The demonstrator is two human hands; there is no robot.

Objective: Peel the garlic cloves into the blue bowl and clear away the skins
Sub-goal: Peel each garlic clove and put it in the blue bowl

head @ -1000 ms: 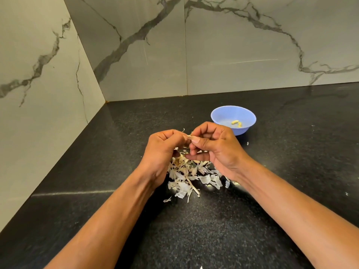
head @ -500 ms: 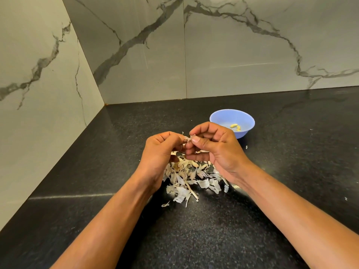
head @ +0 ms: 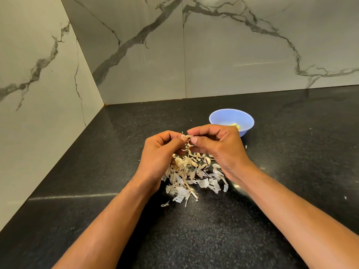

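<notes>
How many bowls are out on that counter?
1. The blue bowl stands on the black counter just beyond the right hand, which covers its near edge. No other bowl shows in this view.

Skins [head: 191,176] lie on the counter [head: 291,171] — bowl [head: 223,115] behind-right, perhaps holding cloves.

The black speckled stone table [head: 252,220] looks polished and glossy, catching pale reflections near its left edge. The pale grey-veined marble wall panels [head: 223,51] behind it have a smooth, satin sheen. The small round blue bowl [head: 223,117] looks like smooth matt plastic. The heap of off-white garlic skins [head: 191,177] is thin, papery and dry.
</notes>
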